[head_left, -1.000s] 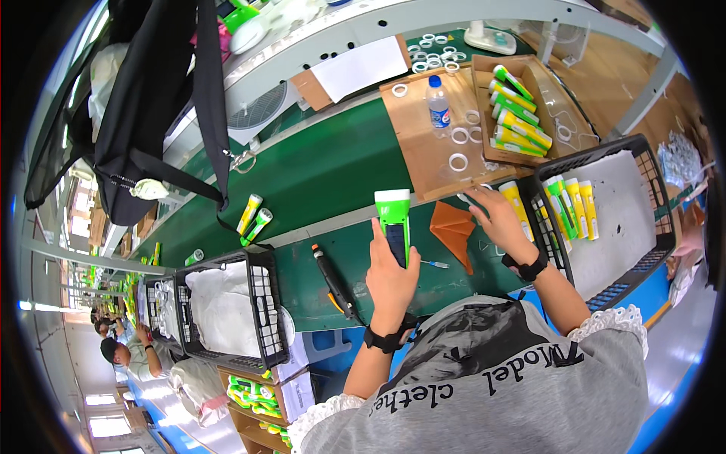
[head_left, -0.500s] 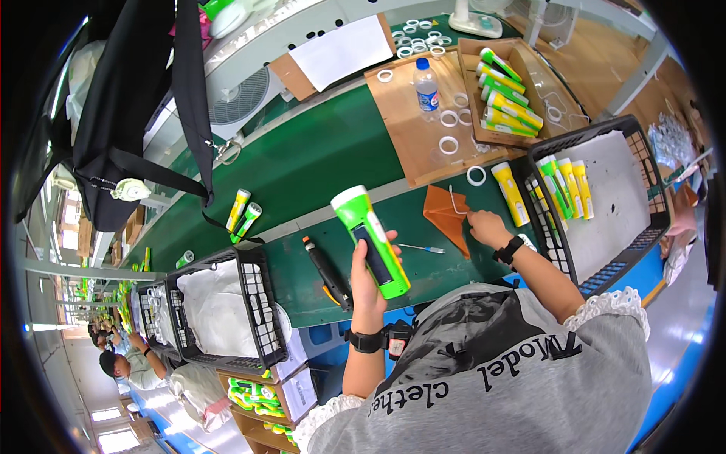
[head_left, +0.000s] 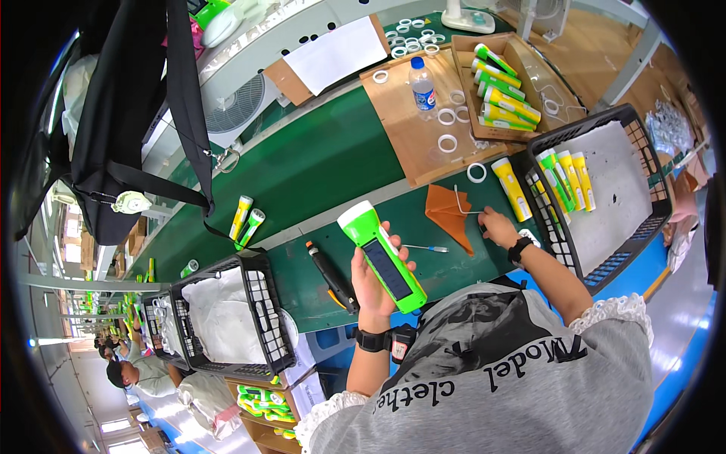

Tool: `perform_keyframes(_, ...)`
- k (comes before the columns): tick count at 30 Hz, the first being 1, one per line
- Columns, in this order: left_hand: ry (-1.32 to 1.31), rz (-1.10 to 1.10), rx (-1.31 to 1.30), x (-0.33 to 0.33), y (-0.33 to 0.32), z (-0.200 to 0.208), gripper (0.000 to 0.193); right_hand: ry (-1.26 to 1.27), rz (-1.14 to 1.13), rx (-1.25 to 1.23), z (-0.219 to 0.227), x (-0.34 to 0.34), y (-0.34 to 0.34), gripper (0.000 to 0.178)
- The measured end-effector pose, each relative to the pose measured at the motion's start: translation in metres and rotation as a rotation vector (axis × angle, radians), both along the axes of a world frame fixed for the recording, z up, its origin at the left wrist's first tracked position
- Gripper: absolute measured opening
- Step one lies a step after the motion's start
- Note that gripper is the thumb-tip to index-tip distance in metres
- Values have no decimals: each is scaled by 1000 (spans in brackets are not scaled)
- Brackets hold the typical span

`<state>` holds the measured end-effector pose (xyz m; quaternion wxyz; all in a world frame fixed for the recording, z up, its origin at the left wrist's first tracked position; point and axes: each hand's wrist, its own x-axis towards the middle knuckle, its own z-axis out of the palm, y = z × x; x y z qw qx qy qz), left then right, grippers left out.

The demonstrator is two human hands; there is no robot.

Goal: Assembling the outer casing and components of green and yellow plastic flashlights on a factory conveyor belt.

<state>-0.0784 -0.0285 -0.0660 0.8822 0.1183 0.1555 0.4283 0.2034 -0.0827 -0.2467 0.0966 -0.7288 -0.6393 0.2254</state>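
A green flashlight [head_left: 387,271] with a white head and a dark solar panel on its side is gripped in my left hand [head_left: 368,284], fingers wrapped round the body. My right hand [head_left: 497,228] pinches one end of a thin, pale, bent rod [head_left: 458,201], raised over a folded orange cloth [head_left: 446,221] on the green bench. Between the two hands lies a small screwdriver [head_left: 429,248] with a blue end. Left of the flashlight rests a black electric screwdriver [head_left: 331,278] with an orange tip.
On the right, a black basket [head_left: 586,265] holds several flashlights; a yellow flashlight [head_left: 512,189] lies beside it. Behind are a cardboard box [head_left: 463,64] of flashlights, a water bottle [head_left: 424,89] and white rings [head_left: 448,144]. Another black basket [head_left: 281,329] stands left, below two flashlights [head_left: 240,216].
The flashlight has turned so its solar panel shows more fully. My right hand has moved slightly right, drawing the bent rod up off the cloth.
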Motion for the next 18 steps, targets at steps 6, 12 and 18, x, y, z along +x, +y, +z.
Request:
perform_keyframes(6,115,-19,-19,5,-2,0,49,109,300,57,21,13,25,23)
perform_keyframes(12,469,52,138,4,2,-13,46,1234,-200,226,176,-51,42,10)
perform_keyframes(18,484,59,132,17,4,-14,46,1448,-76,270,207,-79,41,15)
